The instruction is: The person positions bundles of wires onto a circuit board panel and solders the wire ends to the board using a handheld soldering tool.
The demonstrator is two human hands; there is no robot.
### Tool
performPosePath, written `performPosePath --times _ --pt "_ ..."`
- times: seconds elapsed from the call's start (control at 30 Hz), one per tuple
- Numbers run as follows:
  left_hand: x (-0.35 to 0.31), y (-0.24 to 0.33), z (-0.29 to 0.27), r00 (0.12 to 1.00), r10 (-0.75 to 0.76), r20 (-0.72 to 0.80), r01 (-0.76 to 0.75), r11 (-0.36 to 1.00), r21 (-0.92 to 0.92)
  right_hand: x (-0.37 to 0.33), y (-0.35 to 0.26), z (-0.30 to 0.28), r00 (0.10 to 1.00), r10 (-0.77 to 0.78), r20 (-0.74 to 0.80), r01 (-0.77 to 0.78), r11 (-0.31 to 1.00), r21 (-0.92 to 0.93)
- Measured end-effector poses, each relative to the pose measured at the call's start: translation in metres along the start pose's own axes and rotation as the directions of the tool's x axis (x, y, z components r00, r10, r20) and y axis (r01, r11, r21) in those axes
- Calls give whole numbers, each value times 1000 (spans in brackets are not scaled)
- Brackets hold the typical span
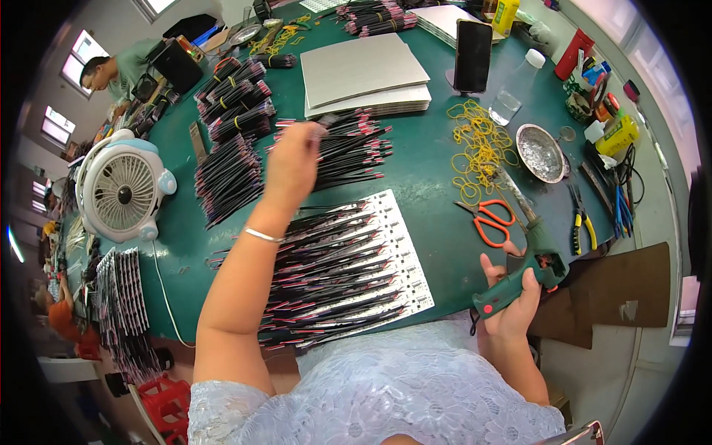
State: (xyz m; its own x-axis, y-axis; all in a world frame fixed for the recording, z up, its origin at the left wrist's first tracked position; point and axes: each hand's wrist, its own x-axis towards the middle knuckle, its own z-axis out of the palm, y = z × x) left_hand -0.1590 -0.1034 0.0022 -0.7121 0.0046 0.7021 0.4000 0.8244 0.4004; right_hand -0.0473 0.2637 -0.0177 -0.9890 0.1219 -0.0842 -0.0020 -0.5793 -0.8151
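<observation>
My left hand (291, 162) is over a pile of short black wires (348, 148) with red and bare ends, in the middle of the table. Its fingers are bent and blurred at the tips, so whether they hold a wire is unclear. At the right, my right hand (515, 308) is closed round a green pistol-shaped soldering iron (512, 289), its metal tip directed up and to the left. In front of me lies a white circuit board panel (404, 252) with rows of black wires across it. Orange-handled scissors (493, 222) lie close to the soldering iron.
A green table (423, 185) carries bundled black wires (237, 104), grey board sheets (360, 70), yellow rubber bands (471, 144), a metal dish (540, 152), a bottle (517, 89), a phone (472, 55), and pliers (582, 219). A fan (122, 189) stands left; another person (130, 70) sits beyond.
</observation>
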Motion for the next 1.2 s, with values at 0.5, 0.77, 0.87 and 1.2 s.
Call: performPosePath --times 0.5,0.77,0.87,1.2 --pt "-48 -13 -78 704 -666 -249 385 651 -654 31 15 24 991 50 126 -45 998 -48" --pt "6 26 -68 929 -365 -68 340 910 -237 66 -4 18 935 -23 353 128 952 -278" --pt "39 53 -60 981 -183 68 183 983 13 108 -47 -1 731 21 682 594 473 -651" --pt "22 62 14 814 -51 579 5 997 80 107 -82 22 912 253 323 -61 863 -502"
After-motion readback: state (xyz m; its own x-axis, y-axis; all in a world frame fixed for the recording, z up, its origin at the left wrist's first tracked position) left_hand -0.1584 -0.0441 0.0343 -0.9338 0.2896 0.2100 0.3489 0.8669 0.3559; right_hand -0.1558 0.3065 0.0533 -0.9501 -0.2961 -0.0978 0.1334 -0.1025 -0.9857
